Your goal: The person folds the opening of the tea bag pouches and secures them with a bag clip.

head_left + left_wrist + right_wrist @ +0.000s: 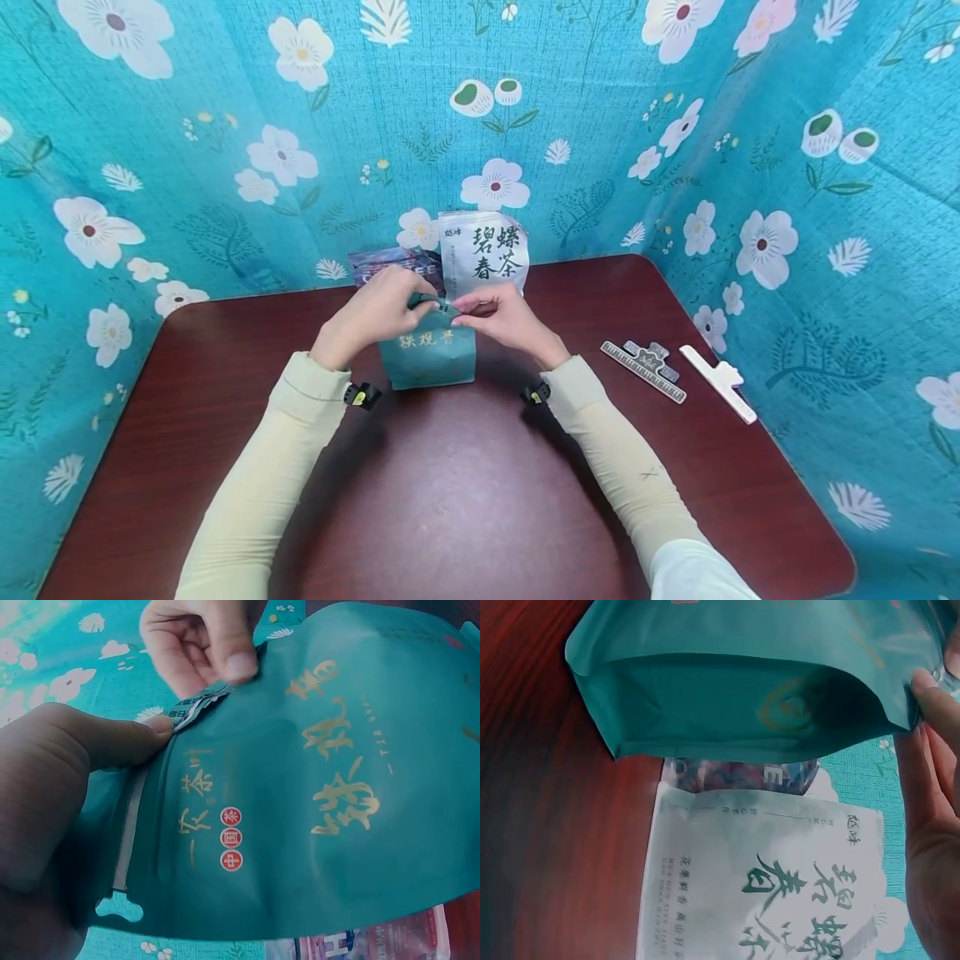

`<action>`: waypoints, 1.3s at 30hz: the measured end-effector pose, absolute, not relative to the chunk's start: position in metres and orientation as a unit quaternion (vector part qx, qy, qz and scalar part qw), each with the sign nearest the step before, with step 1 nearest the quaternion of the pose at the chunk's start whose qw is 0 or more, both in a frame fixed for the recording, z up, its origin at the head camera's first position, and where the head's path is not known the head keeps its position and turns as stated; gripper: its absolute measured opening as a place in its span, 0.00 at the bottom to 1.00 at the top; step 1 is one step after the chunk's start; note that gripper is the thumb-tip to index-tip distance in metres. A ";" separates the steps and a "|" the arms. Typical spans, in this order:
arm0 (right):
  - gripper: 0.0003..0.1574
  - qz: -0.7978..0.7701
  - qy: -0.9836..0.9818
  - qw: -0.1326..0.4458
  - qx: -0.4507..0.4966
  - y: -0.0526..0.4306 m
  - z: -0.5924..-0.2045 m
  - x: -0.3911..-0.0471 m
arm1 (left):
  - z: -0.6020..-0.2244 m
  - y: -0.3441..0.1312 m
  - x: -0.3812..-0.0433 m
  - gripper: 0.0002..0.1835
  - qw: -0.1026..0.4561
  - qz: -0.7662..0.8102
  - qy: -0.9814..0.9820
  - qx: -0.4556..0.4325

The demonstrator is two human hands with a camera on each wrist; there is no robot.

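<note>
The dark red bench [465, 508] bears a green bag [435, 368] at its far middle, with a white bag [483, 250] and a purple packet [371, 265] beyond. The left hand [369, 315] and right hand [512, 318] have their fingers clamped on the green bag's top edge, and two clips, one grey [643, 367] and one white [718, 382], lie far right.

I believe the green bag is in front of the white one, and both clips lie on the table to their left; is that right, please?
Not quite: the green bag is in front of the white bag, as you say, but the head view shows the grey clip and the white clip on the table to their right, not their left.
</note>
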State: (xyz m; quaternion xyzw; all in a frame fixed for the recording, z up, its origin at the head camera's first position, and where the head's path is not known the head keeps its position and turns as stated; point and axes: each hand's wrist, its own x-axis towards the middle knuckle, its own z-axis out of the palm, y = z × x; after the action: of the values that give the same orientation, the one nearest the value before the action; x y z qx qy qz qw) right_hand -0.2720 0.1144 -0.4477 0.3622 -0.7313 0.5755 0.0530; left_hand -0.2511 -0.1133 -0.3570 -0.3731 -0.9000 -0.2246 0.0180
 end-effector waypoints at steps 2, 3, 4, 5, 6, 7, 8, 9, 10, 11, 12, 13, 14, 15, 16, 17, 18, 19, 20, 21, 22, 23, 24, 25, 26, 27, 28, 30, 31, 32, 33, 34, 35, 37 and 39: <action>0.11 0.578 -0.727 0.052 0.366 0.115 -0.447 -0.272 | -0.357 -0.114 -0.251 0.07 0.021 -0.224 -0.900 -0.374; 0.10 0.578 -0.727 0.054 0.367 0.116 -0.447 -0.272 | -0.357 -0.114 -0.252 0.07 0.023 -0.224 -0.900 -0.374; 0.10 0.579 -0.725 0.054 0.368 0.115 -0.447 -0.272 | -0.356 -0.114 -0.252 0.07 0.024 -0.224 -0.899 -0.375; 0.10 0.579 -0.727 0.054 0.366 0.115 -0.447 -0.273 | -0.356 -0.114 -0.252 0.07 0.025 -0.224 -0.899 -0.375; 0.10 0.579 -0.727 0.053 0.364 0.114 -0.446 -0.272 | -0.356 -0.114 -0.251 0.07 0.026 -0.223 -0.900 -0.375; 0.10 0.579 -0.728 0.053 0.363 0.114 -0.446 -0.272 | -0.356 -0.114 -0.251 0.07 0.026 -0.223 -0.900 -0.374; 0.10 0.579 -0.730 0.052 0.359 0.114 -0.446 -0.272 | -0.356 -0.115 -0.251 0.07 0.026 -0.222 -0.901 -0.373; 0.10 0.579 -0.731 0.051 0.357 0.113 -0.446 -0.272 | -0.356 -0.115 -0.251 0.07 0.026 -0.221 -0.901 -0.372; 0.11 0.578 -0.732 0.048 0.356 0.113 -0.446 -0.271 | -0.357 -0.115 -0.251 0.07 0.026 -0.221 -0.901 -0.372; 0.11 0.576 -0.734 0.047 0.357 0.114 -0.446 -0.271 | -0.357 -0.115 -0.250 0.07 0.026 -0.221 -0.901 -0.373; 0.12 0.573 -0.735 0.047 0.360 0.114 -0.445 -0.270 | -0.357 -0.115 -0.250 0.07 0.027 -0.220 -0.901 -0.373; 0.12 0.570 -0.737 0.044 0.361 0.115 -0.445 -0.270 | -0.358 -0.115 -0.250 0.07 0.029 -0.220 -0.901 -0.374; 0.13 0.568 -0.738 0.041 0.362 0.116 -0.445 -0.270 | -0.358 -0.115 -0.250 0.07 0.030 -0.220 -0.901 -0.373; 0.13 0.565 -0.739 0.038 0.364 0.117 -0.445 -0.270 | -0.358 -0.115 -0.250 0.07 0.030 -0.220 -0.901 -0.373; 0.13 0.561 -0.741 0.036 0.366 0.119 -0.445 -0.270 | -0.358 -0.114 -0.250 0.07 0.031 -0.220 -0.901 -0.373; 0.13 0.558 -0.743 0.035 0.369 0.120 -0.446 -0.270 | -0.358 -0.114 -0.249 0.07 0.032 -0.220 -0.901 -0.373; 0.13 0.555 -0.745 0.034 0.369 0.121 -0.446 -0.270 | -0.359 -0.114 -0.249 0.07 0.032 -0.221 -0.901 -0.373; 0.12 0.552 -0.746 0.035 0.370 0.122 -0.447 -0.270 | -0.359 -0.114 -0.249 0.07 0.031 -0.221 -0.900 -0.373; 0.11 0.550 -0.747 0.038 0.371 0.122 -0.447 -0.270 | -0.358 -0.113 -0.249 0.07 0.030 -0.221 -0.900 -0.375; 0.10 0.548 -0.748 0.041 0.372 0.123 -0.448 -0.271 | -0.358 -0.113 -0.248 0.07 0.030 -0.221 -0.899 -0.377; 0.09 0.547 -0.748 0.046 0.373 0.123 -0.449 -0.272 | -0.358 -0.112 -0.248 0.07 0.030 -0.221 -0.899 -0.378; 0.09 0.547 -0.747 0.052 0.374 0.123 -0.450 -0.272 | -0.358 -0.112 -0.248 0.07 0.030 -0.220 -0.898 -0.379; 0.08 0.547 -0.747 0.058 0.375 0.122 -0.451 -0.273 | -0.358 -0.111 -0.248 0.07 0.030 -0.219 -0.898 -0.381; 0.07 0.547 -0.745 0.063 0.376 0.122 -0.452 -0.274 | -0.358 -0.111 -0.249 0.07 0.030 -0.218 -0.898 -0.382; 0.07 0.548 -0.745 0.067 0.375 0.122 -0.453 -0.275 | -0.358 -0.110 -0.249 0.07 0.030 -0.218 -0.898 -0.382; 0.07 0.549 -0.744 0.068 0.375 0.122 -0.453 -0.275 | -0.358 -0.110 -0.249 0.07 0.030 -0.218 -0.898 -0.381; 0.07 0.550 -0.743 0.068 0.376 0.123 -0.453 -0.276 | -0.358 -0.110 -0.250 0.07 0.029 -0.218 -0.898 -0.381; 0.09 0.551 -0.742 0.060 0.379 0.125 -0.453 -0.275 | -0.358 -0.110 -0.250 0.07 0.028 -0.220 -0.897 -0.382; 0.10 0.550 -0.744 0.053 0.377 0.126 -0.453 -0.274 | -0.358 -0.110 -0.250 0.07 0.027 -0.220 -0.898 -0.380; 0.11 0.550 -0.745 0.044 0.375 0.128 -0.453 -0.273 | -0.358 -0.110 -0.249 0.08 0.026 -0.221 -0.898 -0.379; 0.13 0.551 -0.746 0.034 0.372 0.130 -0.452 -0.272 | -0.358 -0.110 -0.249 0.08 0.025 -0.222 -0.899 -0.377; 0.15 0.552 -0.748 0.026 0.368 0.133 -0.452 -0.271 | -0.358 -0.111 -0.249 0.08 0.025 -0.222 -0.899 -0.376; 0.17 0.553 -0.750 0.020 0.363 0.136 -0.451 -0.270 | -0.357 -0.111 -0.249 0.08 0.024 -0.221 -0.900 -0.375; 0.19 0.553 -0.757 0.010 0.348 0.143 -0.447 -0.266 | -0.357 -0.112 -0.249 0.08 0.023 -0.221 -0.901 -0.373; 0.17 0.541 -0.769 0.026 0.340 0.153 -0.440 -0.260 | -0.357 -0.112 -0.249 0.08 0.022 -0.221 -0.901 -0.373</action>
State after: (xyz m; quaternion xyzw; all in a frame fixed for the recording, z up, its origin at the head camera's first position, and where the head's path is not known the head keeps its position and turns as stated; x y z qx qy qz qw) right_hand -0.2600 0.1525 -0.4403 0.3402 -0.7687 0.5410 0.0255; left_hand -0.2491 -0.1121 -0.3572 -0.3734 -0.9008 -0.2207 0.0224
